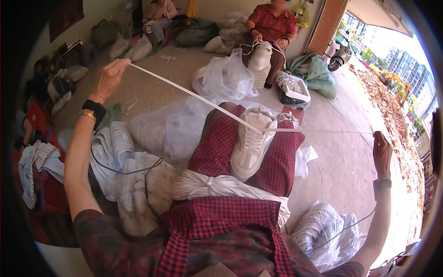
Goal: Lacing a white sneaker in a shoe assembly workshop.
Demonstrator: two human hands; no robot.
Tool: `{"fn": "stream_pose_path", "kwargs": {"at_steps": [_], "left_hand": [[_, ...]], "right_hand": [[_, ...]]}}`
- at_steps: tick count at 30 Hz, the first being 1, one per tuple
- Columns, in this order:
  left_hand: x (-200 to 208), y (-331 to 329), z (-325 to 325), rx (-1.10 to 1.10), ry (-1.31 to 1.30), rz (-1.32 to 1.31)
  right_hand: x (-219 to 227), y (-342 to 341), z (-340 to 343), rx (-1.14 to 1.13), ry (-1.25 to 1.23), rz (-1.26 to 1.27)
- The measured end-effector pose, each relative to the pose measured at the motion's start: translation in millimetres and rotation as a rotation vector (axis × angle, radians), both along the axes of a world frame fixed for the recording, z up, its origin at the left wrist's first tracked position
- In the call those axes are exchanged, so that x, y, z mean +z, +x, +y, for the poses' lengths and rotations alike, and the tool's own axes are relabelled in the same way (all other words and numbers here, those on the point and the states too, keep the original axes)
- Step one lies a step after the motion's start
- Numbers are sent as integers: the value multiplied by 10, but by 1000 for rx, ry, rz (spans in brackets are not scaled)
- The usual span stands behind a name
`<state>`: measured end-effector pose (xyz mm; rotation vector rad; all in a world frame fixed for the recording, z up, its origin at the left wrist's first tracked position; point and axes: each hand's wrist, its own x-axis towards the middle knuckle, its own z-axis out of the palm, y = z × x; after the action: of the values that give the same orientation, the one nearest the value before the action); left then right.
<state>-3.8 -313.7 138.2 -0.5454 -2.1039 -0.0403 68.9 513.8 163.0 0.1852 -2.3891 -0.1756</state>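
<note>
A cream-white sneaker (251, 147) rests between my knees, its toe toward me and its lower eyelets laced. From its upper part a flat white shoelace (184, 94) runs out taut to both sides. My left hand (110, 79), raised at the upper left, pinches one end between closed fingers. Out at the far right, my right hand (382, 150) is closed on the other end. Across my lap, over a red-and-black checked apron (217, 212), lies a tied bundle of white laces (210, 183).
Clear plastic bags (161, 129) of white shoe parts lie left and ahead; another bag (325, 231) sits at lower right. A person in red (272, 23) laces a shoe ahead, beside a white box (294, 90) of laces. Another person (159, 18) sits farther back.
</note>
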Motion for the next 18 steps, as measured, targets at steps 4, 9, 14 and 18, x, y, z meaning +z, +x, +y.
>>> {"fn": "stream_pose_path", "kwargs": {"at_steps": [4,9,14,18], "left_hand": [[169,131,41,131,-32,81],[116,135,203,193,-56,293],[-3,96,420,133,273,349],[329,49,615,34,274,404]], "right_hand": [[153,117,278,-106,53,76],[268,175,16,-30,280,538],[-95,90,-445,-6,-303,526],[-5,-247,-532,34,-330,455]]}}
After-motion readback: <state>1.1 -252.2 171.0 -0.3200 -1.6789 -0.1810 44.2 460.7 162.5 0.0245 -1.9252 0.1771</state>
